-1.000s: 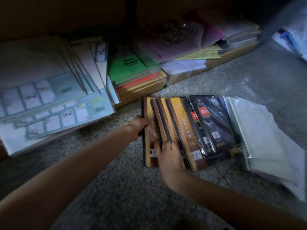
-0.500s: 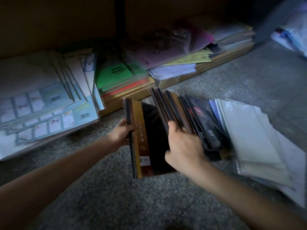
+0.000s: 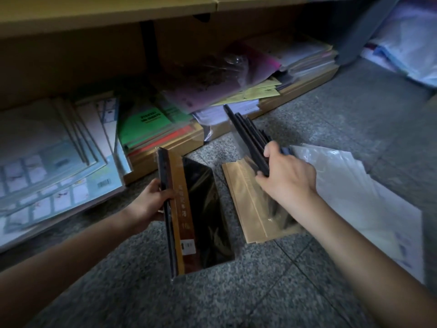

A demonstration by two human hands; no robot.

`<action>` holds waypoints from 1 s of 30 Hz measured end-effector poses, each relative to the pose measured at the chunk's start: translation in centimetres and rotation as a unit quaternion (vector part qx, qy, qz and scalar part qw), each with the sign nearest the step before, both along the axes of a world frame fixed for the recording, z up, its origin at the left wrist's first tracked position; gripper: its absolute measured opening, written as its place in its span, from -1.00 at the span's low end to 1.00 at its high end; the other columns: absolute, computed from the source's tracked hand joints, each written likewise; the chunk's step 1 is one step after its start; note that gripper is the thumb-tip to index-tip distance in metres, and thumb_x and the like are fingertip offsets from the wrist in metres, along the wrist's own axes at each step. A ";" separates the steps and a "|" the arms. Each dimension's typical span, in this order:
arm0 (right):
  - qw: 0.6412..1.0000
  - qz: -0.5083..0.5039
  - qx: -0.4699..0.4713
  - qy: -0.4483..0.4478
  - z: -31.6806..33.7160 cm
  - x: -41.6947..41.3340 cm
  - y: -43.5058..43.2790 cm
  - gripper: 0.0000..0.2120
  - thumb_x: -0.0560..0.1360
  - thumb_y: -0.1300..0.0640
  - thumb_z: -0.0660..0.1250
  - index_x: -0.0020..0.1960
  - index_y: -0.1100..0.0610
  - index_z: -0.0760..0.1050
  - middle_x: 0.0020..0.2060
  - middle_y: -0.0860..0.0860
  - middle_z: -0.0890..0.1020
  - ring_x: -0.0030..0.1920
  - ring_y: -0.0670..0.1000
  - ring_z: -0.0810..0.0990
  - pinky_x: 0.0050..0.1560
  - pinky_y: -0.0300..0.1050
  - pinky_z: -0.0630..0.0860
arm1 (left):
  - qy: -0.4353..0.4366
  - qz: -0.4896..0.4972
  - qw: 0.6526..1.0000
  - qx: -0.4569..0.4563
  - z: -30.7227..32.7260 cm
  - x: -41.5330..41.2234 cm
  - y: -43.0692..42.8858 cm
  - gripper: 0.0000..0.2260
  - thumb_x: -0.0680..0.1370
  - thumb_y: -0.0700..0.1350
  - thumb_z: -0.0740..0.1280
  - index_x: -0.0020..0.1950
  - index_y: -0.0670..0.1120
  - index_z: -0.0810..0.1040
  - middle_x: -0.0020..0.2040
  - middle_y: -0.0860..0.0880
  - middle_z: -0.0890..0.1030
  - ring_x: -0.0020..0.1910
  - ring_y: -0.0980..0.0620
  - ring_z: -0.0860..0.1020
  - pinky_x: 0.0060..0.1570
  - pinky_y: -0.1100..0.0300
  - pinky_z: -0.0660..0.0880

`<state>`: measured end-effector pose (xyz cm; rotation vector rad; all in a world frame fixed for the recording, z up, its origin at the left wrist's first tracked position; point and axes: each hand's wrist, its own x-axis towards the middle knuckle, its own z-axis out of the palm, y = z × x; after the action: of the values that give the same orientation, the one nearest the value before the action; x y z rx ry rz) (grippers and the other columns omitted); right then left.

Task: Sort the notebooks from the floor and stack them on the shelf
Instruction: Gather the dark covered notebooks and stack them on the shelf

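My left hand (image 3: pixel 151 204) grips the spine of a brown-and-black notebook (image 3: pixel 198 214), held tilted above the grey floor. My right hand (image 3: pixel 286 178) is closed on a bundle of several dark notebooks (image 3: pixel 248 138), lifted on edge and fanned towards the shelf. Under that bundle a tan notebook (image 3: pixel 250 204) lies flat on the floor. The wooden shelf (image 3: pixel 106 10) runs across the top of the view, its lower level packed with stacks.
On the lower shelf lie pale blue booklets (image 3: pixel 47 166), green and red books (image 3: pixel 151 124) and purple and yellow papers (image 3: pixel 224 86). White plastic-wrapped pads (image 3: pixel 359 195) lie on the floor to the right. More wrapped paper (image 3: pixel 406 43) sits at the far right.
My left hand has pulled the brown-and-black notebook away from the row. My right hand has lifted the remaining dark notebooks up on edge, uncovering a tan one beneath.
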<state>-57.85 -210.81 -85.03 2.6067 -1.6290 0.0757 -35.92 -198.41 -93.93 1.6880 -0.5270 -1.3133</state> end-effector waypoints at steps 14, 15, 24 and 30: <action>0.984 0.112 -0.020 0.139 -3.1 6.3 0.6 -0.43 0.49 0.44 0.15 0.46 0.22 0.13 0.03 0.17 0.62 -0.01 0.18 0.62 -0.26 -0.03 0.41 | -0.074 0.052 0.996 0.023 1.3 2.3 2.5 -0.78 0.54 -0.25 0.26 0.18 -0.14 0.41 -0.25 -0.10 0.55 -0.40 0.01 0.56 -0.43 0.19 0.49; 0.984 0.113 0.000 0.140 -3.7 5.9 0.3 -0.46 0.48 0.43 0.17 0.43 0.21 0.18 0.01 0.15 0.62 -0.03 0.17 0.62 -0.26 -0.03 0.43 | -0.095 0.050 0.994 0.019 1.6 2.4 2.8 -0.80 0.54 -0.26 0.26 0.16 -0.15 0.42 -0.28 -0.08 0.54 -0.46 0.07 0.55 -0.49 0.23 0.47; 0.916 0.147 0.348 -0.133 -3.8 5.7 2.3 -0.58 0.56 -0.25 0.05 0.30 -0.04 0.25 -0.15 -0.15 0.51 -0.15 -0.09 0.54 -0.24 -0.18 0.41 | -0.378 -0.049 0.920 -0.096 14.4 4.3 4.4 -0.72 0.29 0.01 0.34 -0.10 -0.11 0.46 -0.28 -0.14 0.55 -0.36 -0.08 0.50 -0.38 0.01 0.44; 0.701 0.167 0.561 -0.407 0.1 7.9 5.4 -0.58 0.41 -0.31 0.19 0.11 -0.07 0.47 -0.06 -0.24 0.63 0.01 -0.13 0.57 0.09 -0.21 0.50 | -0.285 0.078 0.927 -0.230 23.2 5.6 6.4 -0.86 0.52 -0.19 0.28 0.06 -0.16 0.44 -0.28 -0.10 0.53 -0.45 0.06 0.53 -0.52 0.35 0.44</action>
<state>-49.91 -205.38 -84.92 4.3063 -1.5990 0.4403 -30.28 -192.03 -70.78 1.6459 -0.9333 -0.5041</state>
